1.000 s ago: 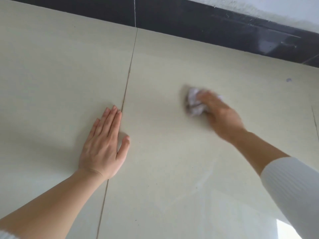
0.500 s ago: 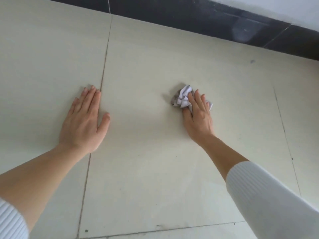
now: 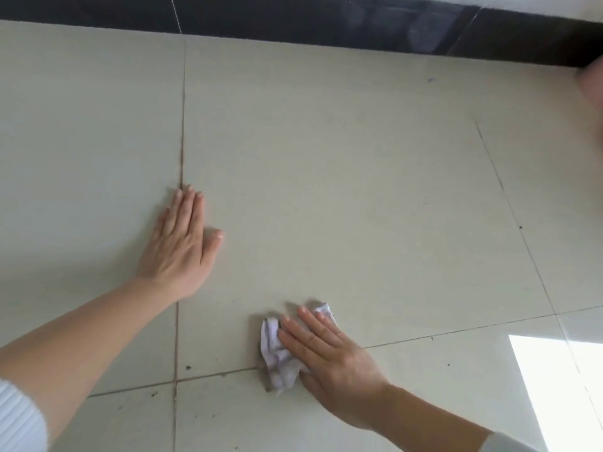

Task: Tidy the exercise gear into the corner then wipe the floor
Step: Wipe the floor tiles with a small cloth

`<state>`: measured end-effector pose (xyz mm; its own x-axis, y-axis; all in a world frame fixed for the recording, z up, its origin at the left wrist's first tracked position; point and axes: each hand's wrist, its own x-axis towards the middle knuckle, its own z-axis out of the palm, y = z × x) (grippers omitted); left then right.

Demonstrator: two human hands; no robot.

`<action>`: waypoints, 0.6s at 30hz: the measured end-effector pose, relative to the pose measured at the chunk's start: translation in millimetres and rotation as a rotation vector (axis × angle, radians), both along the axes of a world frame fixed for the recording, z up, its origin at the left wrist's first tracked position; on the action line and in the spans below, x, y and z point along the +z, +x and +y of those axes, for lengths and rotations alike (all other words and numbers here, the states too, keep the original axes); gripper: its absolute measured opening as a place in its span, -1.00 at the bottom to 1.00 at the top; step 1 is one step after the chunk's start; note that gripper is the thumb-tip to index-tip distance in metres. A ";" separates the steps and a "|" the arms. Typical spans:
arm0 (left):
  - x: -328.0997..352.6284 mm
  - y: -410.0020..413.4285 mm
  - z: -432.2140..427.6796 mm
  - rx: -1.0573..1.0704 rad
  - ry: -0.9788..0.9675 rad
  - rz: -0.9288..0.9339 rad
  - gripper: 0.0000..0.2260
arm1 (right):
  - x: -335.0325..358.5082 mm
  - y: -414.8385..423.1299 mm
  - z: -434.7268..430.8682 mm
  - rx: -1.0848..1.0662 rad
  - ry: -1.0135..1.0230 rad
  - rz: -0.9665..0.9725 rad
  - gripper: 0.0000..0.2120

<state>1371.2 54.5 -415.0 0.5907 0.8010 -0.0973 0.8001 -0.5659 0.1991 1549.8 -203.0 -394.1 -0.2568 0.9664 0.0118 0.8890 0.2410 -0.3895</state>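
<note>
- Currently the wiping step appears to be in hand; no exercise gear shows in this view, so the tidying step cannot be checked.
- Landmark: the cross where 2 grout lines (image 3: 176, 382) meet on the pale tiled floor (image 3: 342, 177).
- Cloth (image 3: 277, 357): a small crumpled white rag with faint purple marks, lying on the floor just right of the cross, astride the sideways grout line.
- Right hand (image 3: 329, 353): laid flat on the right part of the cloth, fingers (image 3: 303, 331) straight and slightly spread, pressing down and not curled round it. The bunched left part sticks out from under the hand.
- Left hand (image 3: 181, 252): beyond the cross, palm down on the bare floor over the lengthwise grout line, fingers extended and together, holding nothing. It reads as a brace.
- Handling judgement: the cloth looks light, soft and limp, with no stiffness of its own, so it should go wherever the palm drags it. On this glossy tile it probably slides easily and could slip out from under a flat hand.
- Where to hold: probably best to keep the palm centred on the wad, or gather the loose left bunch under the fingers.
- Dark specks (image 3: 188, 367) lie close to the cross, some of them on the near side of it.
- Dark skirting (image 3: 293, 21) runs far beyond the cross.
</note>
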 end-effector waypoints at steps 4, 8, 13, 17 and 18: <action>1.1 -7.6 -15.6 -0.006 -0.065 0.034 -0.24 | -2.5 57.3 25.5 0.336 0.009 -0.157 -0.58; 5.0 -9.1 -27.7 0.019 -0.129 0.083 -0.22 | 4.4 130.8 89.0 -0.193 0.016 -0.169 -0.61; 9.9 -7.9 -27.7 0.017 -0.143 0.091 -0.22 | 27.0 178.5 150.6 -0.649 -0.182 -0.388 -0.56; 12.8 -7.0 -26.4 0.023 -0.165 0.077 -0.20 | 21.0 177.4 162.5 -0.881 -0.151 -0.244 -0.55; 13.6 -6.7 -26.1 0.023 -0.174 0.083 -0.19 | 16.1 176.6 157.4 -0.903 -0.129 -0.166 -0.53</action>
<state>1364.4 28.4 -401.4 0.5566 0.7811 -0.2831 0.8302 -0.5102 0.2248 1726.4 -45.6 -378.0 0.6052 0.7921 -0.0798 0.7652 -0.6064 -0.2163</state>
